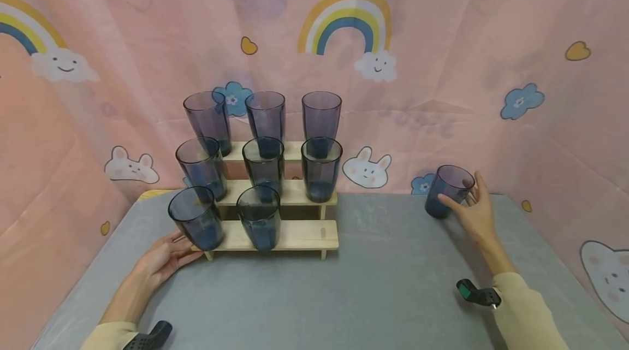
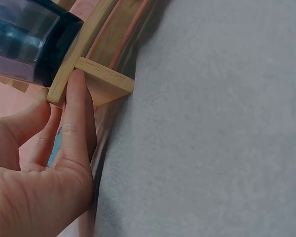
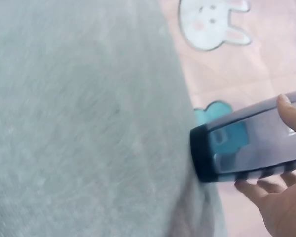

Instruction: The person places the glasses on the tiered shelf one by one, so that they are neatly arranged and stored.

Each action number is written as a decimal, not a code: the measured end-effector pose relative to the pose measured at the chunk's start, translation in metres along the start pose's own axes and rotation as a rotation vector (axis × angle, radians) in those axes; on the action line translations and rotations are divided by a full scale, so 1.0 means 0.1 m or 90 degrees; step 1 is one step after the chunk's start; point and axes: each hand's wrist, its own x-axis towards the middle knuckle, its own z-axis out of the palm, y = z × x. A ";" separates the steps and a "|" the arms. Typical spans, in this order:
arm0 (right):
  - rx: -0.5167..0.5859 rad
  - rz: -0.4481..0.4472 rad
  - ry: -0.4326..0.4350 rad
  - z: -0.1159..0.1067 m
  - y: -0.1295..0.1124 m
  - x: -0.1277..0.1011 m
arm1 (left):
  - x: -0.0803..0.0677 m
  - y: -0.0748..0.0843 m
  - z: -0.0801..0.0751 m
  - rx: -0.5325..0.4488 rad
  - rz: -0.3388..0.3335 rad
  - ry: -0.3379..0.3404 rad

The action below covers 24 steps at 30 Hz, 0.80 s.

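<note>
1. The right hand (image 1: 474,212) curls round a dark glass (image 1: 448,190), empty, standing on the table (image 1: 393,284) well right of the wooden rack (image 1: 295,235).
2. The left hand (image 1: 162,260), fingers straight, presses the rack's lower left corner.
3. Eight empty glasses (image 1: 265,159) fill its steps.

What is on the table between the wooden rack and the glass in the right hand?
Nothing: in the head view only bare grey table lies between the wooden rack and the glass that the right hand holds.
</note>
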 end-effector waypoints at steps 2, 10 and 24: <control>-0.002 0.006 0.008 0.00 0.04 0.01 | 0.00 0.00 0.01 -0.002 0.001 0.001; -0.004 0.028 0.027 -0.02 0.06 0.02 | 0.00 0.01 0.02 -0.008 -0.002 -0.007; -0.056 -0.015 0.025 0.00 -0.10 -0.21 | -0.01 0.02 0.02 -0.009 -0.002 -0.011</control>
